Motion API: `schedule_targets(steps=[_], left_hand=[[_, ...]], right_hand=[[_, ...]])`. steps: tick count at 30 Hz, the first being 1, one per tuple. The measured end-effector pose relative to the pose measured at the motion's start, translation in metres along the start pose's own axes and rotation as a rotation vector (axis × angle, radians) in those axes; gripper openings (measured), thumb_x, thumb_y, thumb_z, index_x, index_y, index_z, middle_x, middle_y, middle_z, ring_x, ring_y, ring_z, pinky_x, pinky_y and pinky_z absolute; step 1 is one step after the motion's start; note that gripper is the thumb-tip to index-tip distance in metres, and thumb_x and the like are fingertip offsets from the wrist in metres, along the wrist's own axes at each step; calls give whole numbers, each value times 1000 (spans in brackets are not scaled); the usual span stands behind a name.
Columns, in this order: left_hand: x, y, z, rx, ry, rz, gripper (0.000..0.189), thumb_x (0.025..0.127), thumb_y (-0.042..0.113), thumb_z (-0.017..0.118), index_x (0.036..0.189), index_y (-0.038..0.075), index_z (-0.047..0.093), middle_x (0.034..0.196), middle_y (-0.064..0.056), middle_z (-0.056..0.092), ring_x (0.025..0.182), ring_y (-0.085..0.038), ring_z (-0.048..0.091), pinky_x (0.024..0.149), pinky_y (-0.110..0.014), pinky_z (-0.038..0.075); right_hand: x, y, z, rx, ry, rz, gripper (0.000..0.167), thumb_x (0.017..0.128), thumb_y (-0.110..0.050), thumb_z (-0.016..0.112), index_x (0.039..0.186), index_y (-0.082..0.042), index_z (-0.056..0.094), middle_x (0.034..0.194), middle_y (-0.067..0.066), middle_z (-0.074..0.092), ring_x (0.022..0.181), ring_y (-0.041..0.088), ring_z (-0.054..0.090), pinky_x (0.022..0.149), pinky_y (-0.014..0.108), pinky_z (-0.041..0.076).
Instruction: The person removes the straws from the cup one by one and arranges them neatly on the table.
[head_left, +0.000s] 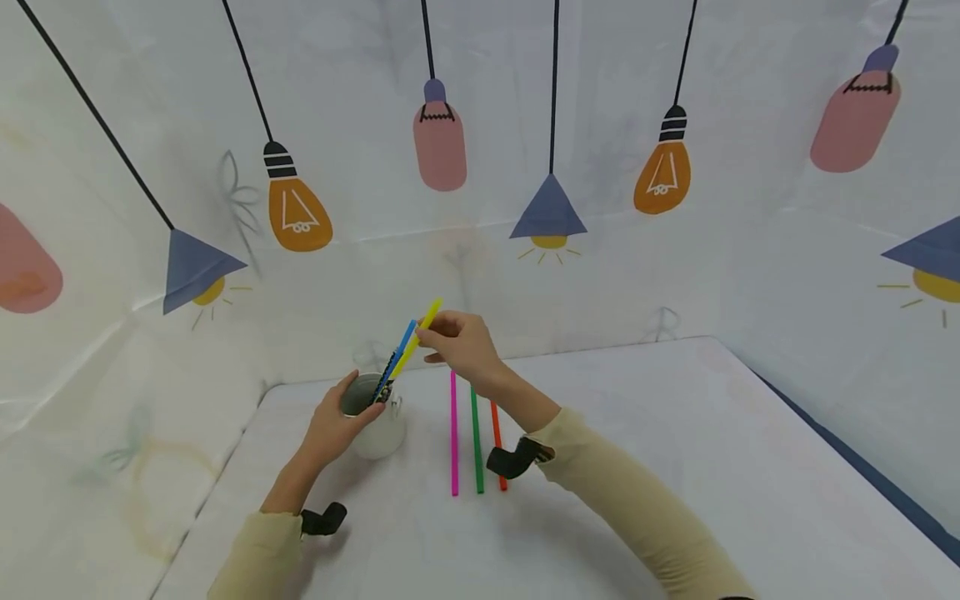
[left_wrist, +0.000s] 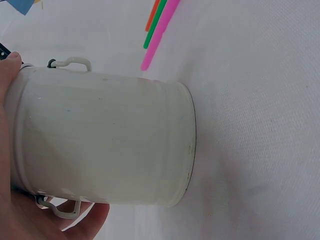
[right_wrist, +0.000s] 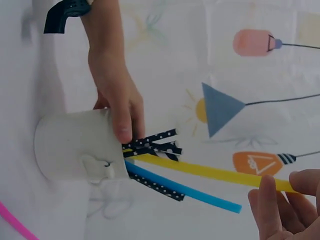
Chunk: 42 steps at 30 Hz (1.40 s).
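My left hand (head_left: 335, 422) grips the rim of a white enamel pot (head_left: 380, 437) with small side handles, which stands upright on the table. The thumb lies along the rim nearest the straws in the right wrist view. My right hand (head_left: 467, 350) pinches the upper end of a yellow straw (right_wrist: 205, 173), whose lower end is inside the pot. Beside it a blue straw (right_wrist: 215, 201) leans out of the pot. Several black straws with white dots (right_wrist: 159, 187) also stick out of it. The lower parts of all these straws are hidden by the pot wall.
Right of the pot, a pink straw (head_left: 453, 450), a green straw (head_left: 478, 454) and a red-orange straw (head_left: 497, 429) lie side by side on the white table (head_left: 637, 467). A white sheet printed with hanging lamps (head_left: 549, 208) rises behind the table.
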<state>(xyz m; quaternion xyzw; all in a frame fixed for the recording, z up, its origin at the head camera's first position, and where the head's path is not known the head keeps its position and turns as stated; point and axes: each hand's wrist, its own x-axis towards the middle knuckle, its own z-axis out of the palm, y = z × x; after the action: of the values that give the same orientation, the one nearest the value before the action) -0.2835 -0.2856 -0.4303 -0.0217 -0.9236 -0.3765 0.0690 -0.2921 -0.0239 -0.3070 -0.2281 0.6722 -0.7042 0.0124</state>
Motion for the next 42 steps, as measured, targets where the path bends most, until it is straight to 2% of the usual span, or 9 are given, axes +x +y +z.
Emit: schedule_targets(steps=[7, 14, 18, 21, 25, 28, 32, 37, 42], left_hand=[[3, 2, 0, 6, -1, 11, 100, 83, 65, 63, 156, 12, 19, 155, -22, 24, 139, -43, 23, 102, -68, 27], [1, 3, -2, -8, 3, 39, 97, 85, 61, 65, 156, 11, 20, 154, -23, 24, 140, -43, 23, 103, -67, 25], [3, 4, -4, -18, 14, 65, 95, 86, 58, 65, 155, 11, 21, 154, -23, 25, 139, -43, 24, 103, -67, 25], [4, 4, -5, -15, 13, 69, 95, 86, 58, 65, 156, 11, 21, 154, -23, 25, 139, -43, 25, 103, -67, 26], [8, 5, -7, -13, 9, 68, 96, 86, 59, 65, 156, 12, 20, 154, -23, 25, 138, -44, 25, 102, -67, 26], [9, 5, -7, -9, 3, 63, 97, 86, 60, 64, 156, 12, 19, 154, -24, 24, 139, -44, 24, 103, -67, 26], [9, 4, -8, 0, 2, 56, 97, 86, 60, 64, 156, 12, 19, 154, -24, 24, 139, -44, 23, 103, -67, 25], [5, 0, -8, -7, 3, 58, 96, 86, 58, 65, 156, 11, 19, 154, -24, 24, 139, -44, 23, 103, -68, 25], [1, -4, -4, -20, -10, 40, 96, 86, 59, 64, 156, 12, 18, 154, -24, 23, 139, -45, 24, 102, -68, 26]], right_hand=[[-17, -19, -23, 45, 9, -39, 20, 95, -9, 63, 112, 2, 66, 110, 15, 66, 98, 25, 65, 79, 36, 56], [-25, -28, -51, 116, 114, -80, 23, 95, -7, 63, 114, 6, 63, 108, 18, 65, 100, 28, 64, 82, 37, 54], [-24, -25, -74, 99, 181, -80, 24, 95, -10, 64, 114, 4, 64, 106, 21, 64, 94, 27, 67, 81, 36, 55], [-22, -18, -92, 49, 212, -47, 25, 96, -13, 63, 116, 3, 64, 108, 25, 61, 90, 25, 67, 80, 34, 55], [-22, -4, -113, -18, 255, 19, 30, 96, -16, 63, 121, 2, 62, 105, 22, 62, 85, 22, 67, 81, 33, 55], [-21, 8, -126, -51, 283, 67, 36, 96, -15, 64, 127, 2, 56, 101, 16, 65, 81, 20, 67, 82, 37, 54], [-18, 26, -138, -94, 308, 88, 37, 94, -13, 66, 124, 1, 50, 99, 19, 67, 74, 21, 66, 81, 43, 55], [-16, 57, -150, -226, 333, 70, 33, 89, -13, 72, 117, -3, 57, 87, 17, 69, 65, 21, 66, 73, 43, 57], [-16, 81, -155, -286, 347, 131, 32, 88, -13, 74, 116, -4, 64, 90, 19, 70, 65, 22, 68, 68, 37, 57]])
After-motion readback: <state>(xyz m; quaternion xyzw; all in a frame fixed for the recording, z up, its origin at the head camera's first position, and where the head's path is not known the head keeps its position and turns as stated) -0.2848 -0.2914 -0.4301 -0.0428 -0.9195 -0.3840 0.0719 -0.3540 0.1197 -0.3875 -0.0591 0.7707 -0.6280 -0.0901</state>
